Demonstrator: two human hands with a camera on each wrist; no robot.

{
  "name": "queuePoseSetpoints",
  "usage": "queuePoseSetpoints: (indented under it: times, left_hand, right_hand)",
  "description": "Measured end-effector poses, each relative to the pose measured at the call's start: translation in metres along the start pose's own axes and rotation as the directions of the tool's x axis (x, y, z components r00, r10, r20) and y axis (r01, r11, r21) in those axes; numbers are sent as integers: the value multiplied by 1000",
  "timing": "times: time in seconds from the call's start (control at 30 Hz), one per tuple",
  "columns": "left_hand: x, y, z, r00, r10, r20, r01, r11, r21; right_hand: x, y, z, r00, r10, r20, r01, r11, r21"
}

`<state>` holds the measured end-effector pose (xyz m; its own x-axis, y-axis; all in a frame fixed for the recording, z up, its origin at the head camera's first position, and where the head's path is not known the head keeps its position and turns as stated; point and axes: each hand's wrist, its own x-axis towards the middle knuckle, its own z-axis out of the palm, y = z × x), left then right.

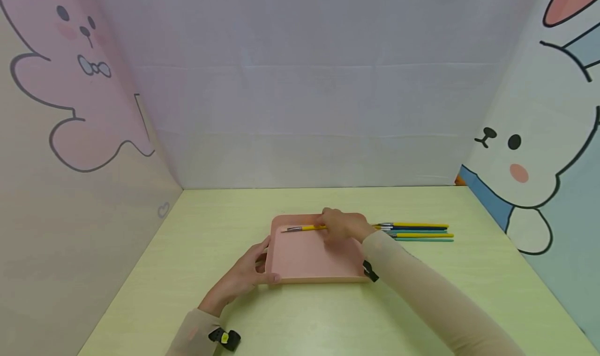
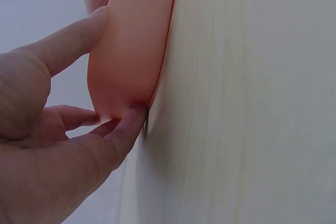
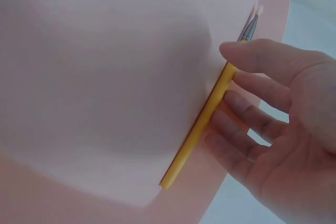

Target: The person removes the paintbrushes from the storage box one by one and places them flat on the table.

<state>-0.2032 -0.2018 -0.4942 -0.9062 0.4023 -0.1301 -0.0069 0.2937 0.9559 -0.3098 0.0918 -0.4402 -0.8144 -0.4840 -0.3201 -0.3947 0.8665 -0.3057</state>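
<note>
A shallow pink tray [image 1: 304, 259] lies on the table in the head view. My left hand [image 1: 244, 275] grips its near left corner, thumb on the near side and fingers round the left wall. In the left wrist view a fingertip reaches under the tray's edge [image 2: 134, 35]. Along the inside of the far wall lies a paintbrush with a yellow handle [image 3: 202, 119] and a grey ferrule, bristles to the left. My right hand [image 1: 342, 225] reaches over the tray and pinches this paintbrush near its ferrule, thumb across it and the other fingers along its side.
Just right of the tray, several paintbrushes [image 1: 422, 232] with yellow, dark blue and teal handles lie side by side, bristle ends toward the tray. A pale curtain [image 1: 319, 111] closes off the table's back. Panels with cartoon animals stand on both sides.
</note>
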Motion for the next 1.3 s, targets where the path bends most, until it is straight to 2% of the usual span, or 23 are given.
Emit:
queuePoseSetpoints:
  times: [0.3, 0.53, 0.7, 1.07, 1.3]
  left_hand:
    - [0, 0, 0, 1000, -3, -6, 3, 1000, 15]
    - [-1, 0, 2, 1000, -3, -12, 3, 1000, 18]
    - [-1, 1, 2, 1000, -8, -17, 9, 1000, 17]
    - [0, 1, 1, 1000, 0, -4, 0, 1000, 11]
    - [0, 0, 1, 1000, -1, -4, 1, 1000, 1]
  right_hand:
    - [-2, 0, 0, 996, -91, -16, 92, 995, 47]
    - [-6, -1, -2, 999, -42, 7, 41, 996, 83]
    - [-8, -3, -1, 999, -37, 16, 35, 993, 117]
    - [1, 2, 4, 993, -114, -13, 115, 988, 106]
    - [2, 4, 3, 994, -107, -2, 106, 987, 117]
